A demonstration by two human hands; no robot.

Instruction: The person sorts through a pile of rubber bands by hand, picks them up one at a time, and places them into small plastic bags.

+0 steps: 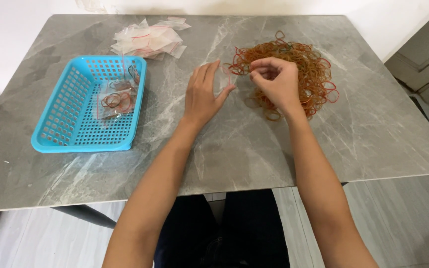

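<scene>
Two hands: we worked over a grey marble-patterned table [353,139], seen from above.
Left hand: our left hand [202,94] lay flat, fingers nearly together, pinning a small clear zip bag [224,78] to the tabletop.
Right hand: our right hand [276,79] was curled, thumb and fingertips pinched on a few rubber bands at the edge of the pile, just beside the bag's mouth.
Rubber band pile: a loose tangle of brown, red and some green rubber bands [314,69] lay under and behind our right hand, at the table's far middle.
Basket: a blue plastic basket [70,134] stood at the left, well apart from both hands, with a few filled clear bags of bands [117,99] inside.
Spare bags: a heap of empty clear zip bags [147,39] lay beyond the basket, near the far edge.
Risk, as we judged it: tangled bands might have dragged extras out of the pile; the thin bag could have slid or closed under our palm, and stretched bands might have snapped away.
</scene>
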